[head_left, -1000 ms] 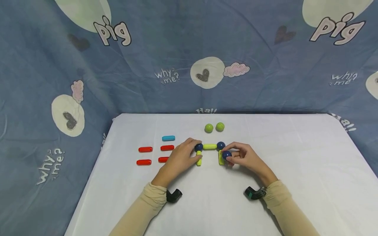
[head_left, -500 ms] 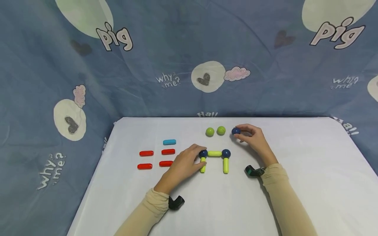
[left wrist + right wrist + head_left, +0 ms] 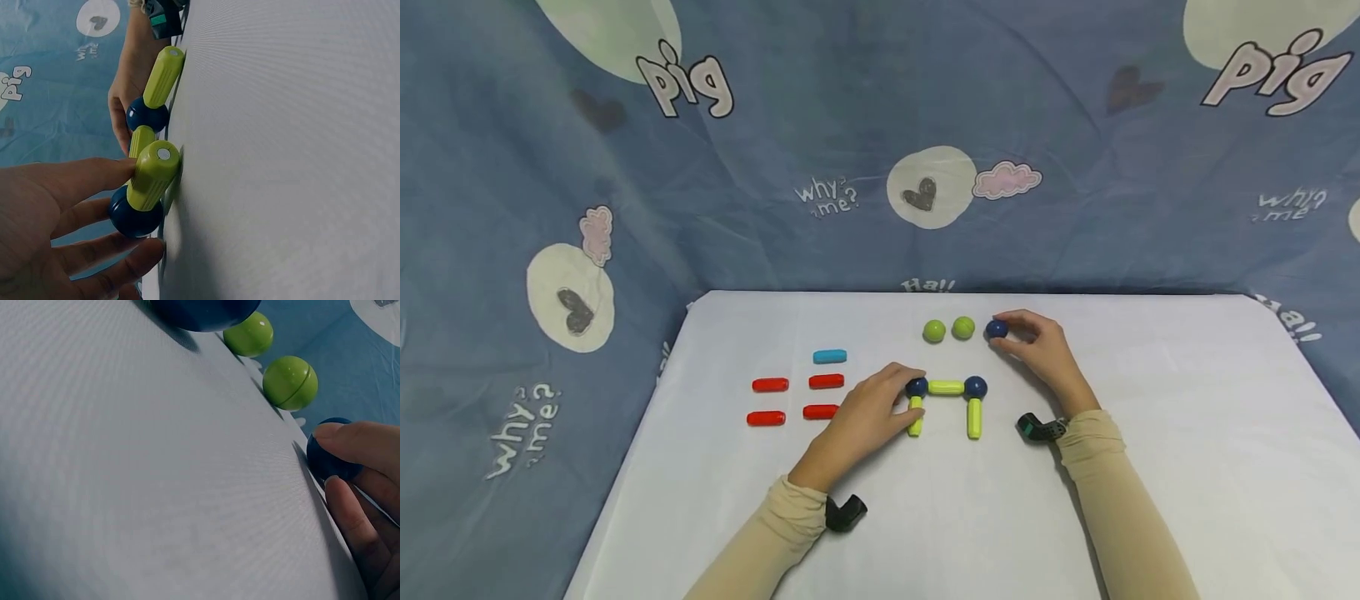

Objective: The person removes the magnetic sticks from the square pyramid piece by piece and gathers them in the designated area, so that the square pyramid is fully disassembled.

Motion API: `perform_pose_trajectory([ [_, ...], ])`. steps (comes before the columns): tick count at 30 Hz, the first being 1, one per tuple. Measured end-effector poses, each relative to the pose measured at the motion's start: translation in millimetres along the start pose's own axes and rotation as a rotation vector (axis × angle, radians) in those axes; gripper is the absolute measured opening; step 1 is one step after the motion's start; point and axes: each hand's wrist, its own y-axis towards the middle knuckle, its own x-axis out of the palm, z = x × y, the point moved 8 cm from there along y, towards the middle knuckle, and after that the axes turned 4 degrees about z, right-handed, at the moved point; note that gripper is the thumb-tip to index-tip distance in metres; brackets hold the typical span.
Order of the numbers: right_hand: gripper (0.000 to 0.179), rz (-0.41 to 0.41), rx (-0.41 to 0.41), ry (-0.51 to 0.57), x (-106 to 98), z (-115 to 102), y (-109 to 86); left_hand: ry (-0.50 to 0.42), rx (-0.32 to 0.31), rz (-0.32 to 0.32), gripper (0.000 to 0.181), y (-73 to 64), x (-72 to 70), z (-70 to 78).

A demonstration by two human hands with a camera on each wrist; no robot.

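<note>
On the white table a frame is built from yellow-green magnetic sticks and two blue balls: a crosswise stick (image 3: 946, 387) joins the left ball (image 3: 917, 387) and right ball (image 3: 975, 387). A left stick (image 3: 153, 175) and a right stick (image 3: 974, 419) extend toward the person. My left hand (image 3: 868, 412) holds the frame's left corner, thumb against the left stick and fingers around the ball's far side. Behind the frame, my right hand (image 3: 1045, 350) pinches a separate blue ball (image 3: 334, 450) between thumb and fingers, at or just above the table.
Two green balls (image 3: 934, 331) (image 3: 963, 327) sit left of the pinched ball. Several red sticks (image 3: 771, 384) and one light-blue stick (image 3: 830, 357) lie left of the left hand. A blue printed cloth (image 3: 820, 250) hangs behind the table.
My right hand has carried the separate blue ball from beside the right stick to the back, right of the green balls. The frame has shifted slightly right with my left hand still on it.
</note>
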Motion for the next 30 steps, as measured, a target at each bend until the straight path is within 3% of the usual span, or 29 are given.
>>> perform_pose_trajectory([
  [10,0.046,0.0,-0.029,-0.022,-0.8,-0.3,-0.3,-0.013,-0.012,-0.011,0.053,0.9,0.1,1.0],
  [30,0.049,-0.012,-0.008,-0.019,-0.2,-2.1,-0.7,-0.009,-0.009,-0.017,0.054,2.8,1.2,-0.6],
])
